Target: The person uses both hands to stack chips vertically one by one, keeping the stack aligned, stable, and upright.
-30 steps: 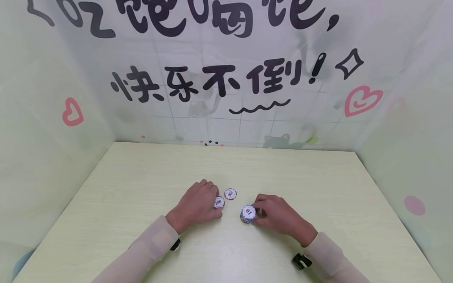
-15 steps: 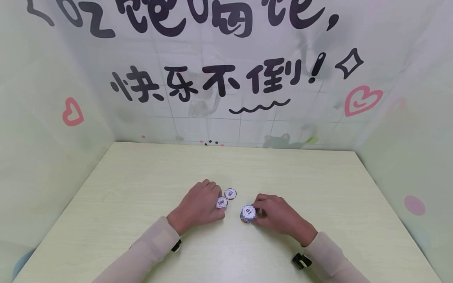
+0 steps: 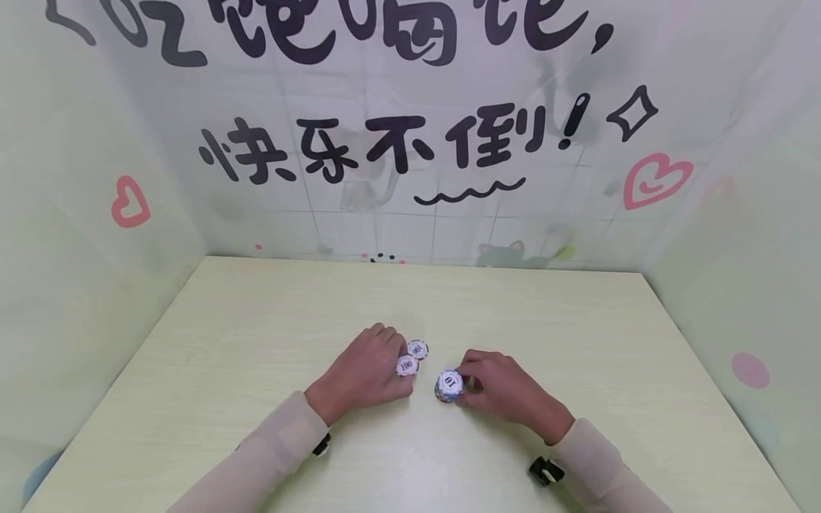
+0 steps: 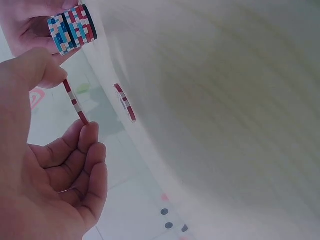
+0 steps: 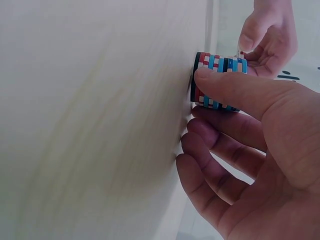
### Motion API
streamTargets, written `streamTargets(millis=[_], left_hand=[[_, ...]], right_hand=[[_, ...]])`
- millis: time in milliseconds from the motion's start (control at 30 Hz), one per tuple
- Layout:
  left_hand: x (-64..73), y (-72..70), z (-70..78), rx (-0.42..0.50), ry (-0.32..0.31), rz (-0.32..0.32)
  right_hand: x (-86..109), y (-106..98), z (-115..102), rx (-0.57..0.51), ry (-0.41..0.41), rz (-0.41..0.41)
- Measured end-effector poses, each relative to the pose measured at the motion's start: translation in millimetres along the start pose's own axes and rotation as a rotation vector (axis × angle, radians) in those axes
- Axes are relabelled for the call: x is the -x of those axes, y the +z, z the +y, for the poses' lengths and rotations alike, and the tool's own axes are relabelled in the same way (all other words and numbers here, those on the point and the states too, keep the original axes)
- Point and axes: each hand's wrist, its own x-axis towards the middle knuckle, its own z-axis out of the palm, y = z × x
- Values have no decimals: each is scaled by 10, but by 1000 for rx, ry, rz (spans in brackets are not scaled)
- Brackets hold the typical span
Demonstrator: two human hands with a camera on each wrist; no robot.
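My left hand (image 3: 365, 369) pinches a poker chip (image 4: 76, 102) by its edge between thumb and fingertip. Red and white show on that chip's rim, and its face reads 100 in the head view. Just beyond it, a second 100 chip (image 3: 418, 349) lies flat on the table. To the right stands a stack of several poker chips (image 3: 449, 385), topped by one marked 10. Blue, red, white and dark edges are visible on the stack (image 5: 232, 65) in the right wrist view. My right hand (image 3: 503, 386) grips its sides between thumb and fingers, with its base at the tabletop.
The pale wooden table (image 3: 282, 306) is enclosed by printed sheets on its back and sides. Black lettering and pink hearts cover the back sheet (image 3: 385, 178). Dark wrist devices (image 3: 546, 472) sit at both sleeves.
My left hand has shifted a little to the right with its chip, closer to the loose chip and the stack. The right hand and the stack have stayed put.
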Motion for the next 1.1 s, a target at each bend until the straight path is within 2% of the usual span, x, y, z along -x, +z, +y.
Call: streamTargets(millis=[300, 633, 1100], left_hand=[[-34, -19, 38, 38, 10, 37], [-60, -28, 89, 80, 6, 38], [-89, 12, 167, 79, 38, 33]], right_hand=[[-4, 8, 15, 2, -2, 6], [3, 15, 19, 12, -3, 6], [10, 11, 12, -10, -2, 9]])
